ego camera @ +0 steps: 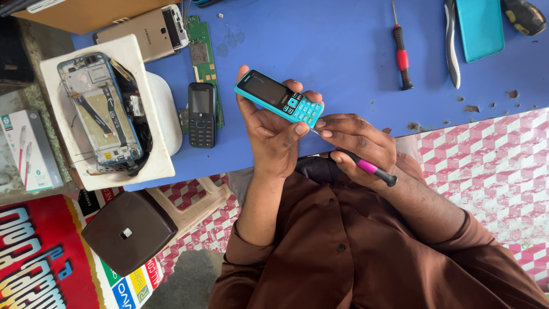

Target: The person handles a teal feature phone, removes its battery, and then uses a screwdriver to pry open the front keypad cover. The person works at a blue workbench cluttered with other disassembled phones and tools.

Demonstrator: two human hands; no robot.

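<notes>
My left hand holds a turquoise keypad phone above the blue table, screen up, thumb near the keypad end. My right hand grips a small screwdriver with a pink and black handle. Its metal tip touches the lower corner of the phone, beside my left thumb. Both forearms wear brown sleeves.
A black keypad phone lies next to a green circuit board. An opened smartphone sits on a white tray, a gold smartphone behind it. A red-handled screwdriver, a teal case and a brown stool are nearby.
</notes>
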